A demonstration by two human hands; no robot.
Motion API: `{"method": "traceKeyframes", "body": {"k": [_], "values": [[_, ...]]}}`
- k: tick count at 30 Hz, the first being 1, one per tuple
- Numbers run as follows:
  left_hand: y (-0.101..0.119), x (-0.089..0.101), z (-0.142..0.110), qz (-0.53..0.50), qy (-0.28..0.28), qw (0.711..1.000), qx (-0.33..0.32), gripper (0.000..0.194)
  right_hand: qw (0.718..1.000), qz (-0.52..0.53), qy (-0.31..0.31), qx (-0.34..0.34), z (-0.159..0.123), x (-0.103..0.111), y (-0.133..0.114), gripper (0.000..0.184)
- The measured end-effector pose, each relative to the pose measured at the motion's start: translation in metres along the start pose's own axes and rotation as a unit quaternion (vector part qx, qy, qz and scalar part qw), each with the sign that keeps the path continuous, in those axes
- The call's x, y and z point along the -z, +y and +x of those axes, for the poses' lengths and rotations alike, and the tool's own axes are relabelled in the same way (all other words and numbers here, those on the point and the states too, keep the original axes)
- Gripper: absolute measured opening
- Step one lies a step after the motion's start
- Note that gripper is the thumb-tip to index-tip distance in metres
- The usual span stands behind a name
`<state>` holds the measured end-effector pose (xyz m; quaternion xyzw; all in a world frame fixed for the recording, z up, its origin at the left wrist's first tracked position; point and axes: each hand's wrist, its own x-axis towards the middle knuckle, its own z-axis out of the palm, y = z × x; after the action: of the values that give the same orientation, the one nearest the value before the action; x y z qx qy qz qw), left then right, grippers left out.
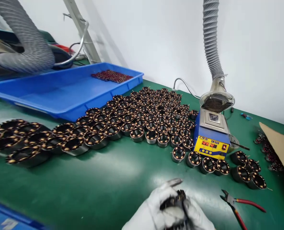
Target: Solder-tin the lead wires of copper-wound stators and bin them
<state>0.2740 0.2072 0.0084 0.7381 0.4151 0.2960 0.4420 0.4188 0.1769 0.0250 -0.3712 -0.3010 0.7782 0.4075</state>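
Observation:
My left hand (153, 204) and my right hand (196, 212), both in white gloves, are close together at the bottom of the view. Their fingers are wrapped round a dark motor stator (177, 200), blurred and partly covered by the gloves. Diagonal cutters (231, 200) with red handles lie to the right of my right hand, jaws apart. Beyond my hands stands a row of similar ring-shaped stators (208, 165) with black insulation and copper windings.
Many more stators (137, 134) spread across the green table (96, 185). A yellow and blue solder pot (212, 140) sits under a grey fume hose (211, 38). At the back left is a blue tray (60, 107) with small dark red parts. Cardboard (279, 147) leans at the right.

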Motion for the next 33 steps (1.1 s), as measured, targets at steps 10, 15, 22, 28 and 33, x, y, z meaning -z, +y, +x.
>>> {"method": "traceKeyframes", "body": {"k": [10,15,22,28,33], "values": [[0.023,0.016,0.015,-0.205,0.012,0.979,-0.010,0.015,0.976,0.214,-0.023,-0.040,0.000,0.002,0.005,0.042],[0.033,0.024,0.029,-0.259,0.132,0.932,0.215,0.038,0.969,0.238,-0.063,-0.032,0.002,0.005,0.007,0.046],[0.046,-0.001,0.028,-0.364,0.147,0.879,0.271,0.036,0.965,0.260,0.001,-0.023,0.003,0.001,0.009,0.027],[0.024,0.002,0.026,-0.491,0.304,0.789,0.209,0.049,0.950,0.293,-0.080,-0.078,0.005,0.003,0.004,0.052],[0.026,-0.001,0.007,-0.373,0.097,0.900,0.202,0.066,0.945,0.315,0.069,-0.058,0.005,-0.002,0.005,0.053]]}}
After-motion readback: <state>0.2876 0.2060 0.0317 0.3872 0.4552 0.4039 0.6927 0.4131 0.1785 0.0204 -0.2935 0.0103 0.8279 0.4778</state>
